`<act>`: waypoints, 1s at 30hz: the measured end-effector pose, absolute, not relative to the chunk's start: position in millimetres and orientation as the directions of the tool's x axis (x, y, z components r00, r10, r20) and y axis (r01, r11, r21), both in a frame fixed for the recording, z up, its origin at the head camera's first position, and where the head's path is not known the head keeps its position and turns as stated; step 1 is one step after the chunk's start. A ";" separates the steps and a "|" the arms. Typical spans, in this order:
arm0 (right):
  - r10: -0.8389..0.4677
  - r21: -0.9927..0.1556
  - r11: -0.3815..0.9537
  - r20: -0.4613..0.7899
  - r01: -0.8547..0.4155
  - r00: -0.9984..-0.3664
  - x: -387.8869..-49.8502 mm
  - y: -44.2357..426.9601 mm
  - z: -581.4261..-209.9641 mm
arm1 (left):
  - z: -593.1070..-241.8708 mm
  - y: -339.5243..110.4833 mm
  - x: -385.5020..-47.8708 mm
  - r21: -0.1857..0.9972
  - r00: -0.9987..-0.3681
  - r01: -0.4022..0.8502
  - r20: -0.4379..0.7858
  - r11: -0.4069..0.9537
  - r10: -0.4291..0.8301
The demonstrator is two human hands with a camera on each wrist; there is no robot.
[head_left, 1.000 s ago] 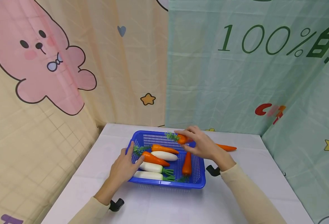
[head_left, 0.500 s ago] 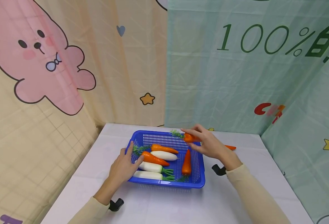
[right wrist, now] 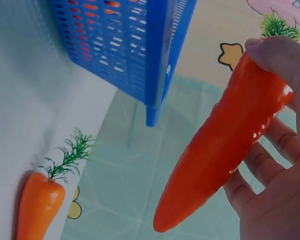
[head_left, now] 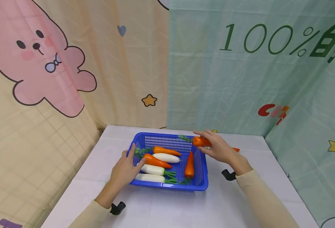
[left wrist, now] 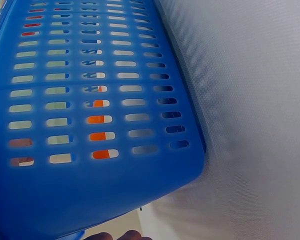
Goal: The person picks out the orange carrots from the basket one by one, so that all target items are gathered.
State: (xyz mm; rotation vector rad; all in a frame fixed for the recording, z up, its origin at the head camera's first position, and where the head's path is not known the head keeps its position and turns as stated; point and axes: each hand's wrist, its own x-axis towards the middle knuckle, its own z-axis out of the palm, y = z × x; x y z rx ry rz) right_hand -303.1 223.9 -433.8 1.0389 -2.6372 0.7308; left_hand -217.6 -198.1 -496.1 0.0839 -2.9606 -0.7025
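Note:
In the head view a blue basket (head_left: 167, 186) holds orange carrots (head_left: 189, 166) and white radishes (head_left: 150, 178). My left hand (head_left: 124, 169) rests on the basket's left rim, thumb over the near-left carrot. My right hand (head_left: 218, 148) pinches a carrot (head_left: 200, 142) by its thick end above the basket's back right corner. The right wrist view shows that carrot (right wrist: 215, 145) between thumb and fingers of the hand (right wrist: 285, 185), its tip pointing down and away from the basket (right wrist: 157, 55). The left wrist view shows mostly the basket's slotted side (left wrist: 90, 185).
Another carrot lies on the white table to the right of the basket, partly behind my right hand in the head view; the right wrist view shows this carrot (right wrist: 40, 205) with green leaves. Printed curtains (head_left: 213, 79) stand behind the table (head_left: 167, 209).
My right hand has moved right with its carrot, from over the basket's inside to its back right corner. My left hand and the basket have stayed in place.

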 end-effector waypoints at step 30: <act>-0.432 -0.464 0.698 0.334 -0.545 -0.838 -302.6 275.1 -472.8 | -496.1 -197.1 -217.4 0.451 -0.993 -0.042 0.078 0.891 -0.086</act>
